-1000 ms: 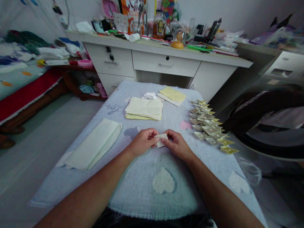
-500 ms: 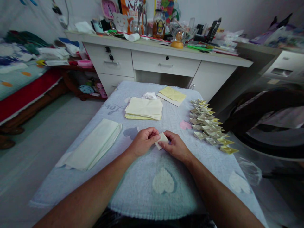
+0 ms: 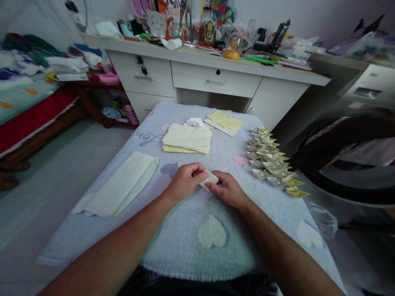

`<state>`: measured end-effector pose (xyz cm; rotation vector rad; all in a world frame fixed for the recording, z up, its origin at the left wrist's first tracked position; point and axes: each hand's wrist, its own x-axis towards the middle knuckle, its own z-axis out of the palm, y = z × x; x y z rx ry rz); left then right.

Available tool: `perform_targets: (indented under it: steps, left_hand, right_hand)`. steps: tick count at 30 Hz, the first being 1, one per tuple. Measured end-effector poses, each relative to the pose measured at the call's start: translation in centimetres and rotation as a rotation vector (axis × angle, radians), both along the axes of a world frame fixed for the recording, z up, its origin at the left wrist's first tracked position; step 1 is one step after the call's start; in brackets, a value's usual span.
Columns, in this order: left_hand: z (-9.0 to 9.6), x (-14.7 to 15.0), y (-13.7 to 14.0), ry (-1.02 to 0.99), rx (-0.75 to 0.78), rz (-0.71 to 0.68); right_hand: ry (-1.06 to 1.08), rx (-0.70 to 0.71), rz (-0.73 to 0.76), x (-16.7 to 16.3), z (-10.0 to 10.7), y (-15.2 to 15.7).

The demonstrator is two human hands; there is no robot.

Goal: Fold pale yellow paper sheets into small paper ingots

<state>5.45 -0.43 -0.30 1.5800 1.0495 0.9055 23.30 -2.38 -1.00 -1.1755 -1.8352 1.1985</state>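
One folded paper is pinched over the surface by the left hand at nine o'clock and the right hand at four; presumably light, easily creased, it should be held by its edges.

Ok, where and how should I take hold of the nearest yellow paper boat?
I'd pinch the yellow paper boat by its right-hand tip, coming from the near side. That tip sticks out past the other boats, which crowd its far side, while cloth lies on its near side. Thin folded paper may crush, so pinch lightly.
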Motion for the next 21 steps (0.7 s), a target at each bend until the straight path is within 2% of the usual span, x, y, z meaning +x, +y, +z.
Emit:
perform_targets:
  steps: [13, 18, 21]
  left_hand:
    - [0.03, 0.44, -0.17, -0.289, -0.178, 0.118]
    - [-0.04, 0.08, 0.19, -0.283, -0.164, 0.127]
    - [-0.16, -0.36, 0.43, -0.232, -0.117, 0.100]
  right_hand:
    - [0.007, -0.011, -0.058, -0.36, 0.37, 0.09]
    - [0.067, 0.002, -0.060, -0.10, -0.07, 0.31]
    - [0.051, 0.068, -0.118, 0.19, -0.21, 0.46]
